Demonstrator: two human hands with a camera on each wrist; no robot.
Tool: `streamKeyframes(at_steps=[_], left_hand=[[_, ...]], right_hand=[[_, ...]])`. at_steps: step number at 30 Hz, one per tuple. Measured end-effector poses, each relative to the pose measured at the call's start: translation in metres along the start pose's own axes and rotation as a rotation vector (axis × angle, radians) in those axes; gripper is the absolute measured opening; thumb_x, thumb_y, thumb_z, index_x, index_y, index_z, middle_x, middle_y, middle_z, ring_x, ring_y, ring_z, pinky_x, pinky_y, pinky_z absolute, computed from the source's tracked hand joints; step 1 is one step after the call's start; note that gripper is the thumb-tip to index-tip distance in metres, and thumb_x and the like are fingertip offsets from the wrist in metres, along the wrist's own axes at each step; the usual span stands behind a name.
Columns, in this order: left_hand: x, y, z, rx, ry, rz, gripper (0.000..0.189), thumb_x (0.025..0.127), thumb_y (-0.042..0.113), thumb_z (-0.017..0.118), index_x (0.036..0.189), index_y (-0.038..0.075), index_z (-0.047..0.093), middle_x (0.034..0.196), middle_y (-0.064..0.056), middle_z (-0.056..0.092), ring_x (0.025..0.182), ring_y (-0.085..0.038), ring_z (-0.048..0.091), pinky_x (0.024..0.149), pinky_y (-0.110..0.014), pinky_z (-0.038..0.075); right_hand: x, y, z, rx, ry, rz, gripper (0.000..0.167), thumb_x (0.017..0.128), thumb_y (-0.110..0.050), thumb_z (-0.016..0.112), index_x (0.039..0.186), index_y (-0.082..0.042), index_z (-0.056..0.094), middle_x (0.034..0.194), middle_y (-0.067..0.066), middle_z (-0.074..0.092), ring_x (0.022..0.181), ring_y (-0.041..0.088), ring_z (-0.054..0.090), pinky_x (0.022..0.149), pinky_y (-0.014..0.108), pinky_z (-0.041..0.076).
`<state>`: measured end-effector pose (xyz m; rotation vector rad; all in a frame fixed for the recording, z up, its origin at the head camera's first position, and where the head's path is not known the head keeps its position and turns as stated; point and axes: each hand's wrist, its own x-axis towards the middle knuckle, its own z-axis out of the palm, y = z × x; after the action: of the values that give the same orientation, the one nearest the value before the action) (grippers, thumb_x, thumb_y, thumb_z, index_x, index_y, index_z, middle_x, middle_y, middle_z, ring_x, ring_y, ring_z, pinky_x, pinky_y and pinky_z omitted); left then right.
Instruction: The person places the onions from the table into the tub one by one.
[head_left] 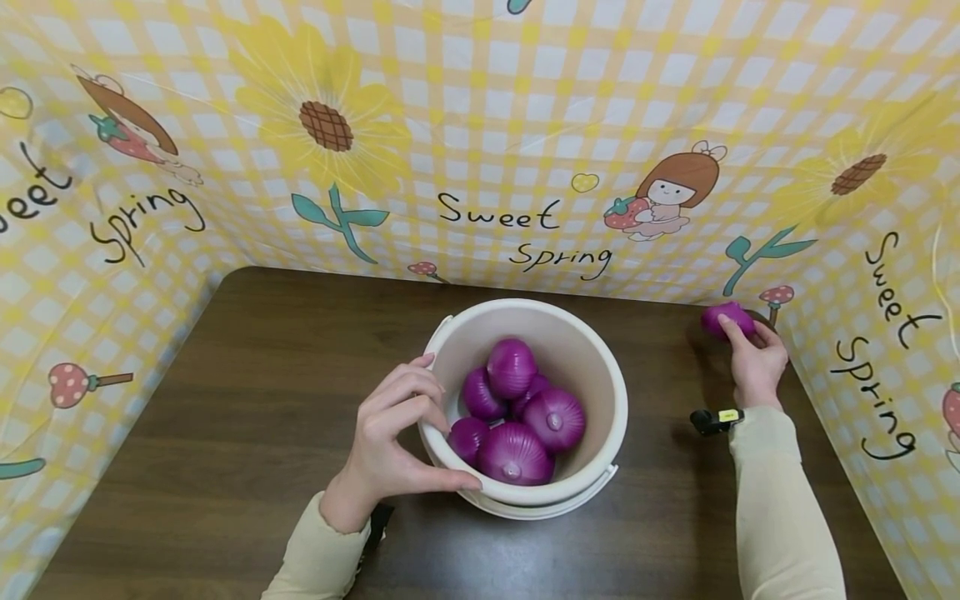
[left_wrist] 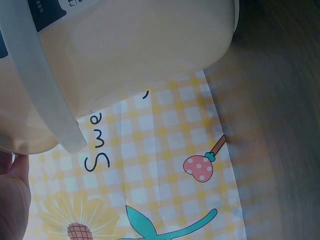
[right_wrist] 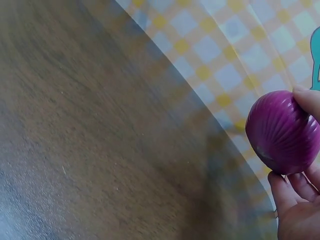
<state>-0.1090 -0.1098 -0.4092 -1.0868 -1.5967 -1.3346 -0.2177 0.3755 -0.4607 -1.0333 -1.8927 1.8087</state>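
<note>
Near the table's back right corner, my right hand [head_left: 759, 367] holds a purple onion [head_left: 727, 320] between thumb and fingers. The right wrist view shows the same onion [right_wrist: 280, 132] close up, its skin ribbed and shiny. My left hand [head_left: 401, 429] grips the left rim of a white bucket [head_left: 617, 400], thumb along the near side and fingers curled at the rim. Inside the bucket lie several more purple onions [head_left: 516, 454], heaped on its floor. The left wrist view shows the bucket's outer wall [left_wrist: 150, 45] and its strap-like handle [left_wrist: 42, 75], with part of the left hand [left_wrist: 14, 200].
The bucket stands on a dark wooden table [head_left: 225, 417]. A yellow checked cloth [head_left: 480, 150] with printed flowers and lettering rises like a wall behind the table and along both sides. A black strap with a small device [head_left: 716, 419] sits at the right wrist.
</note>
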Motion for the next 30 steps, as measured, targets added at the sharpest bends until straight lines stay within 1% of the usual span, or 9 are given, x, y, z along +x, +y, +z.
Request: streamKeyframes(at_steps=[8, 15, 18, 20, 24, 27, 30], left_hand=[[0.0, 0.0, 0.0, 0.002, 0.002, 0.002, 0.055, 0.069, 0.052, 0.093, 0.07, 0.008, 0.06, 0.079, -0.007, 0.059, 0.081, -0.029, 0.056, 0.102, -0.056, 0.047], [0.0, 0.0, 0.001, 0.005, 0.004, 0.008, 0.055, 0.069, 0.052, 0.092, 0.07, 0.008, 0.06, 0.079, -0.008, 0.059, 0.08, -0.029, 0.057, 0.102, -0.055, 0.047], [0.0, 0.001, 0.001, 0.003, 0.004, 0.006, 0.055, 0.069, 0.052, 0.092, 0.07, 0.009, 0.059, 0.079, -0.007, 0.059, 0.08, -0.029, 0.056, 0.103, -0.055, 0.047], [0.0, 0.001, 0.001, 0.002, 0.004, 0.004, 0.054, 0.07, 0.052, 0.092, 0.07, 0.009, 0.059, 0.079, -0.007, 0.059, 0.08, -0.029, 0.056, 0.103, -0.055, 0.047], [0.0, 0.001, 0.001, 0.003, 0.004, 0.002, 0.054, 0.069, 0.052, 0.092, 0.07, 0.009, 0.059, 0.078, -0.007, 0.059, 0.08, -0.029, 0.056, 0.103, -0.055, 0.047], [-0.001, 0.0, 0.001, 0.006, 0.003, 0.0, 0.055, 0.069, 0.053, 0.092, 0.07, 0.009, 0.06, 0.079, -0.008, 0.059, 0.081, -0.029, 0.056, 0.103, -0.055, 0.047], [-0.002, 0.0, 0.001, 0.009, 0.002, 0.001, 0.055, 0.069, 0.053, 0.092, 0.07, 0.009, 0.06, 0.079, -0.008, 0.059, 0.081, -0.029, 0.056, 0.103, -0.054, 0.047]], right_hand=[[-0.006, -0.004, 0.003, 0.02, -0.001, -0.034, 0.089, 0.078, -0.038, 0.09, 0.151, -0.013, 0.046, 0.143, 0.004, 0.048, 0.129, 0.014, 0.044, 0.11, 0.023, 0.036], [-0.012, -0.006, 0.006, 0.053, -0.014, -0.058, 0.077, 0.078, -0.031, 0.091, 0.144, -0.014, 0.056, 0.127, -0.004, 0.053, 0.119, 0.009, 0.047, 0.105, 0.024, 0.038], [-0.015, -0.007, 0.007, 0.091, -0.023, -0.08, 0.071, 0.078, -0.026, 0.092, 0.14, -0.013, 0.059, 0.126, -0.004, 0.053, 0.117, 0.009, 0.047, 0.103, 0.022, 0.04], [-0.016, -0.007, 0.008, 0.117, -0.029, -0.098, 0.066, 0.079, -0.022, 0.091, 0.137, -0.013, 0.061, 0.126, -0.004, 0.052, 0.117, 0.009, 0.047, 0.099, 0.019, 0.041], [-0.018, -0.008, 0.01, 0.215, -0.064, -0.131, 0.054, 0.081, -0.011, 0.088, 0.129, -0.01, 0.064, 0.123, -0.001, 0.055, 0.115, 0.011, 0.051, 0.09, 0.013, 0.048], [-0.019, -0.008, 0.012, 0.3, -0.096, -0.142, 0.049, 0.081, -0.004, 0.086, 0.125, -0.008, 0.064, 0.119, 0.003, 0.059, 0.113, 0.014, 0.057, 0.083, 0.015, 0.054], [-0.022, -0.009, 0.014, 0.334, -0.119, -0.154, 0.048, 0.081, -0.001, 0.086, 0.124, -0.008, 0.065, 0.118, 0.006, 0.062, 0.112, 0.017, 0.059, 0.08, 0.017, 0.056]])
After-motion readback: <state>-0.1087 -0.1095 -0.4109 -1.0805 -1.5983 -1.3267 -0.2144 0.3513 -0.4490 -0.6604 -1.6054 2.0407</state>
